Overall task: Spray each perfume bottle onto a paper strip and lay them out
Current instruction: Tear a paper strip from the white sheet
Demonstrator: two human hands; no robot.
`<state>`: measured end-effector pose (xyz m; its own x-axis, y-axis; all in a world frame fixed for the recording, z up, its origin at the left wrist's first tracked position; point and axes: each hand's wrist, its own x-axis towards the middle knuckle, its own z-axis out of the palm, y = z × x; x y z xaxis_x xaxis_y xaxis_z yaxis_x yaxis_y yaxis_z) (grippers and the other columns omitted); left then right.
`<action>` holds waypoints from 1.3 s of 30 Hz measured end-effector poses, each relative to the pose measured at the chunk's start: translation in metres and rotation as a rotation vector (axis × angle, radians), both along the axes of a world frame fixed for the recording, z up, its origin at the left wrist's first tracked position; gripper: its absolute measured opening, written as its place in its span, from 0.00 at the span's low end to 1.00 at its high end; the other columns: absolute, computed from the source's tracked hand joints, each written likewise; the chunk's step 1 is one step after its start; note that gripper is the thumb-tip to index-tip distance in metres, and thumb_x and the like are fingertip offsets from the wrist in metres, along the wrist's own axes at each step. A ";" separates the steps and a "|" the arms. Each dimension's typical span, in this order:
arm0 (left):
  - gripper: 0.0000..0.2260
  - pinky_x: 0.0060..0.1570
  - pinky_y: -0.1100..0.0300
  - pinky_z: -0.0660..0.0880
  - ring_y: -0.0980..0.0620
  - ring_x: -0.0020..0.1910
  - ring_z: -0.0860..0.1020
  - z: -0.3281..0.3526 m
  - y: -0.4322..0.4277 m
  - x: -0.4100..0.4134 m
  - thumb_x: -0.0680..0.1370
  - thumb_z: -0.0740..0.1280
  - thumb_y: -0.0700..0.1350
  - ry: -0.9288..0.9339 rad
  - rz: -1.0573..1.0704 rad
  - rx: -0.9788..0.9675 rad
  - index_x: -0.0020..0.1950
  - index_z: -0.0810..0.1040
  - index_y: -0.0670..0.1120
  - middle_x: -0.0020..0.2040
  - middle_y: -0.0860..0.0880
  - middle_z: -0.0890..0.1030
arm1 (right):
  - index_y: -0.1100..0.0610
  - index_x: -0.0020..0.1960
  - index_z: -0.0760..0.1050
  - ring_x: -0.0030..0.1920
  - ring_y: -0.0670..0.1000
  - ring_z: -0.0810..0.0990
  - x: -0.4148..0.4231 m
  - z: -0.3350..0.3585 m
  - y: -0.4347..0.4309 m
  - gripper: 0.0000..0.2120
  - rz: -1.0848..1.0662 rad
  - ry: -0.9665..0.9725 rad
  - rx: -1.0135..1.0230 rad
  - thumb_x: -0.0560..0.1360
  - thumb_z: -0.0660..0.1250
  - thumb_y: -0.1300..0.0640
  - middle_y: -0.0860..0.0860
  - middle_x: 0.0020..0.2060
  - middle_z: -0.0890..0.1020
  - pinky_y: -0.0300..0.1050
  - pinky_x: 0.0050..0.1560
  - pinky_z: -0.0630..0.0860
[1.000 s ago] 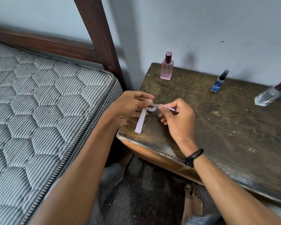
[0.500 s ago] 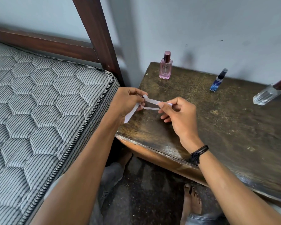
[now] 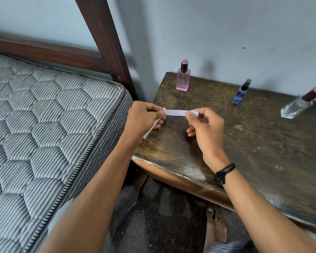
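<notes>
My left hand [image 3: 142,119] and right hand [image 3: 206,126] pinch a white paper strip [image 3: 175,112] taut between them above the tabletop [image 3: 244,143]; a second strip [image 3: 150,129] hangs from the left. Behind stand a pink bottle [image 3: 183,78], a blue vial [image 3: 241,92] and a clear bottle [image 3: 299,105] (all capped).

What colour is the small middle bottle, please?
Blue, with a black cap; head view.
</notes>
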<state>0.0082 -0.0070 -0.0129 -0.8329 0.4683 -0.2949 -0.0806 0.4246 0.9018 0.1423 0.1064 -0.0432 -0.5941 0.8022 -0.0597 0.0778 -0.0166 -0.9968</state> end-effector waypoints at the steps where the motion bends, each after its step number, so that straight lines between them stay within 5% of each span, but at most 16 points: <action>1: 0.03 0.41 0.57 0.83 0.49 0.37 0.83 0.000 0.000 0.001 0.78 0.71 0.37 0.000 0.006 0.008 0.46 0.84 0.43 0.41 0.41 0.86 | 0.60 0.50 0.81 0.29 0.47 0.79 0.000 0.000 0.000 0.03 0.001 -0.001 -0.003 0.79 0.72 0.60 0.52 0.38 0.82 0.42 0.30 0.77; 21: 0.05 0.40 0.58 0.83 0.49 0.34 0.83 0.005 0.007 0.011 0.78 0.69 0.32 -0.251 0.139 0.085 0.43 0.83 0.37 0.38 0.40 0.84 | 0.60 0.51 0.78 0.43 0.52 0.86 0.000 -0.009 -0.012 0.00 -0.071 0.079 -0.001 0.81 0.68 0.63 0.54 0.46 0.82 0.49 0.45 0.85; 26: 0.05 0.44 0.58 0.83 0.50 0.37 0.82 0.007 -0.007 -0.009 0.79 0.67 0.32 -0.272 0.322 0.169 0.46 0.82 0.37 0.41 0.41 0.84 | 0.60 0.53 0.74 0.46 0.54 0.86 0.006 -0.005 0.002 0.02 -0.223 0.164 -0.126 0.83 0.63 0.64 0.58 0.46 0.81 0.54 0.48 0.86; 30: 0.04 0.47 0.56 0.84 0.49 0.40 0.84 0.006 -0.003 -0.008 0.79 0.69 0.35 -0.294 0.280 0.210 0.49 0.83 0.36 0.43 0.39 0.86 | 0.59 0.53 0.76 0.43 0.51 0.86 0.004 -0.008 -0.008 0.01 -0.155 0.119 0.053 0.82 0.67 0.61 0.56 0.45 0.82 0.48 0.44 0.85; 39: 0.03 0.30 0.64 0.77 0.55 0.31 0.81 0.007 -0.001 -0.001 0.76 0.73 0.38 -0.210 0.305 0.160 0.47 0.86 0.40 0.38 0.46 0.85 | 0.56 0.50 0.80 0.36 0.51 0.85 0.003 -0.010 -0.006 0.02 -0.158 0.092 0.182 0.80 0.71 0.58 0.49 0.43 0.83 0.62 0.42 0.83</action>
